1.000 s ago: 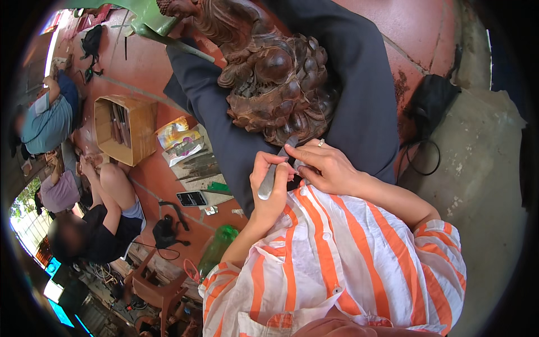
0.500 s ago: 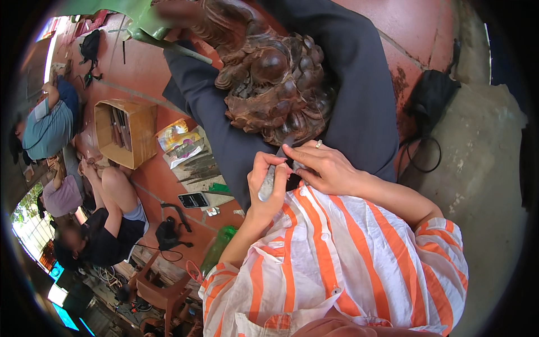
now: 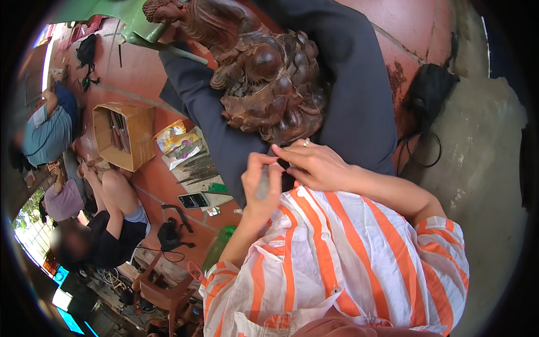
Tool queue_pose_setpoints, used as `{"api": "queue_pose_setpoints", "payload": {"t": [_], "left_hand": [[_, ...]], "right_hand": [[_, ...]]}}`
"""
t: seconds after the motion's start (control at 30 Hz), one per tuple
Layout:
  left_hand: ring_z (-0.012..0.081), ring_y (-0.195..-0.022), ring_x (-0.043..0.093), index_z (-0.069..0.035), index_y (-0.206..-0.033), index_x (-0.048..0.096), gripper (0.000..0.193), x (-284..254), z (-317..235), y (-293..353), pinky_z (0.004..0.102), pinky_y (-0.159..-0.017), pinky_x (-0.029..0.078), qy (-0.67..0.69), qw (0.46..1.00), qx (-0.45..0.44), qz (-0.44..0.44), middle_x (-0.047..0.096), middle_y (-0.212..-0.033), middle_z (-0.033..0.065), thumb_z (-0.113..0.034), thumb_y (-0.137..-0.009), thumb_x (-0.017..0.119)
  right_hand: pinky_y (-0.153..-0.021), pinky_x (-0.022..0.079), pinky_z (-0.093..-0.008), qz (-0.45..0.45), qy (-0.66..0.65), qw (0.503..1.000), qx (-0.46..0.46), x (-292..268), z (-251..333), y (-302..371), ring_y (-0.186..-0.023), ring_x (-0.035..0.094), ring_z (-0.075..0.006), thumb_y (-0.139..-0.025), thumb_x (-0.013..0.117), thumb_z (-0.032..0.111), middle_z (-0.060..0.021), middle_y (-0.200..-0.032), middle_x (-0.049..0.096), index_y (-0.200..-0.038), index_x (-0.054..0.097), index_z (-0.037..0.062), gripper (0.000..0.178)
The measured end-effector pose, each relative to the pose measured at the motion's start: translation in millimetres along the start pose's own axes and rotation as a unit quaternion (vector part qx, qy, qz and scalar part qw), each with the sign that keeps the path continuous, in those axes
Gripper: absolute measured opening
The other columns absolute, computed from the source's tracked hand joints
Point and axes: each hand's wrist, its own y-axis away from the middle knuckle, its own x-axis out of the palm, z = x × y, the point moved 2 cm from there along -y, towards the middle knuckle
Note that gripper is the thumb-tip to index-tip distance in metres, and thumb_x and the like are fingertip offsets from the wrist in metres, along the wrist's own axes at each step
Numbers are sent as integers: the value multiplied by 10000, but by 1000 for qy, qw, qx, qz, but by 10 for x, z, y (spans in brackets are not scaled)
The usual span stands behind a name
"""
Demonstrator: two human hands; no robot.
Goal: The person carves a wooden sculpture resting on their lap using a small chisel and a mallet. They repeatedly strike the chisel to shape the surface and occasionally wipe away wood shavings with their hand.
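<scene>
We pinch the flat grey metal tool [image 3: 262,185] in our left fingers [image 3: 259,159]. Beside them extend our right fingers [image 3: 289,157]; we cannot tell their grip. The dark-brown carved wooden statue [image 3: 266,92] is just beyond both.

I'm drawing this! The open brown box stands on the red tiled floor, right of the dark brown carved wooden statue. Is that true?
Not quite: the head view shows the open brown box left of the dark brown carved wooden statue. The rest is true.

Carving [image 3: 269,84]: between the legs [image 3: 359,95]
Box [image 3: 144,137]: on floor [image 3: 151,185], left of board [image 3: 220,199]
Phone [image 3: 193,200]: at board's near edge
</scene>
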Motion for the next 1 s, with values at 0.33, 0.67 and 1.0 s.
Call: {"api": "queue_pose_setpoints", "payload": {"t": [0.33,0.67,1.0], "left_hand": [[122,-668,617,9,-950,481,40,144,47,-36,252,-631,530,204,979,-16,24,636,-773,106,-18,-924,497],[116,-665,606,1,-972,473,46,107,-46,-18,245,-643,520,209,978,-2,2,631,-768,100,-6,-929,490],[110,-651,605,10,-942,480,39,94,-48,-26,246,-627,516,173,984,-40,-31,644,-742,98,-8,-913,500]], "right_hand": [[-786,521,-374,-70,38,997,11,-93,83,129,-935,629,-279,-770,677,17,-112,-1032,684,-1314,561,37,557],[-783,518,-365,-93,30,995,-8,-85,91,54,-883,635,-284,-761,664,-5,-117,-956,681,-1280,590,27,526],[-776,515,-380,-85,25,996,-16,-60,72,-1,-870,633,-293,-769,667,0,-127,-965,680,-1276,586,8,514]]}}
